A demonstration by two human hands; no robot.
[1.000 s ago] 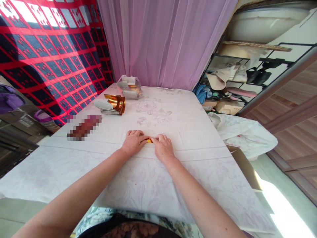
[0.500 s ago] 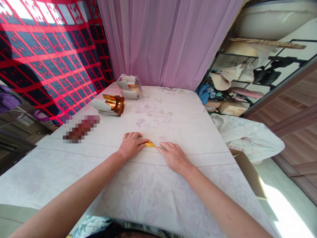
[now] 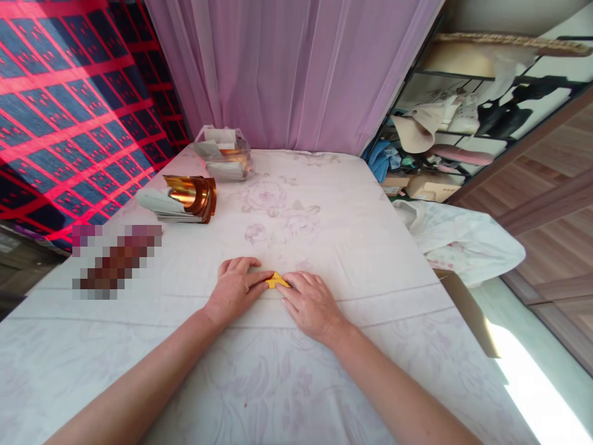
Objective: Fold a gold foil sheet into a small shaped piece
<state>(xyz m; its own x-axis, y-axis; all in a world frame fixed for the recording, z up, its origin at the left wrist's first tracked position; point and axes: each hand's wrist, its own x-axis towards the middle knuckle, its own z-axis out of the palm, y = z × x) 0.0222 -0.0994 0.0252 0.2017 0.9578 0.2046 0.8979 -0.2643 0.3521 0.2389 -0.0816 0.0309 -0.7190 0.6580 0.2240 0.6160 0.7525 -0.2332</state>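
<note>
Table (image 3: 370, 247) covered by a pale cloth with a faint floral print. Lying directly on it: a small folded gold paper (image 3: 277, 281) near the centre, under both hands; a stack of gold and white sheets (image 3: 183, 199) at far left; a clear bag of sheets (image 3: 225, 153) beyond it at the far edge; a blurred object (image 3: 113, 259) at left.

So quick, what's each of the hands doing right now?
Left hand: flat on the tablecloth, fingertips pressing the small gold paper piece.
Right hand: flat, fingertips pressing the same piece.
</note>
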